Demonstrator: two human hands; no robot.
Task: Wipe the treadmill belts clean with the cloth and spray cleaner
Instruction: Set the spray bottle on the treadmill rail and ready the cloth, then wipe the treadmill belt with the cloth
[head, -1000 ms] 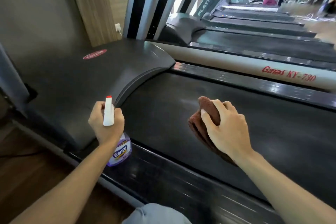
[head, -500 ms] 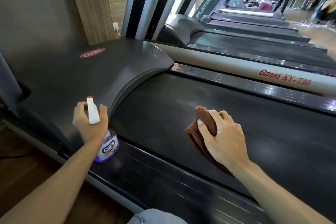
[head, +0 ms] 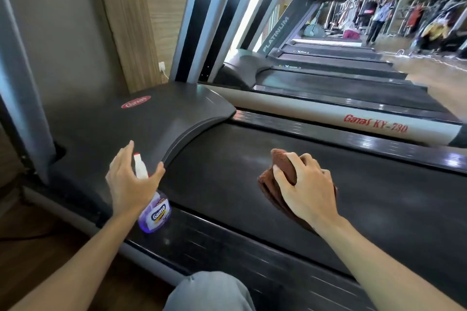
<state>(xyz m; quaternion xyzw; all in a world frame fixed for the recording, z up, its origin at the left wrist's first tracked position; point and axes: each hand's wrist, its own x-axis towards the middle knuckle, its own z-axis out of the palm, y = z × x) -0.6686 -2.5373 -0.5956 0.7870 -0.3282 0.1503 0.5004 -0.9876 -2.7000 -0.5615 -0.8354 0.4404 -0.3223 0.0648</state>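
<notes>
Hands apart: left hand point(head: 130, 182) spread loosely around the spray bottle point(head: 154, 206) standing on the side rail at 8 o'clock; right hand point(head: 307, 189) grips the brown cloth point(head: 283, 164) on the treadmill belt point(head: 379, 197) at 3 o'clock.

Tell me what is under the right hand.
A folded brown cloth lies under the right hand, resting on the black treadmill belt. The cloth's middle and the belt beneath it are covered.

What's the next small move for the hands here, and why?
Probably lift the left hand clear: its fingers are spread around the spray bottle, which stands on the near side rail. The right hand already grips the brown cloth on the belt, ready to wipe.
</notes>
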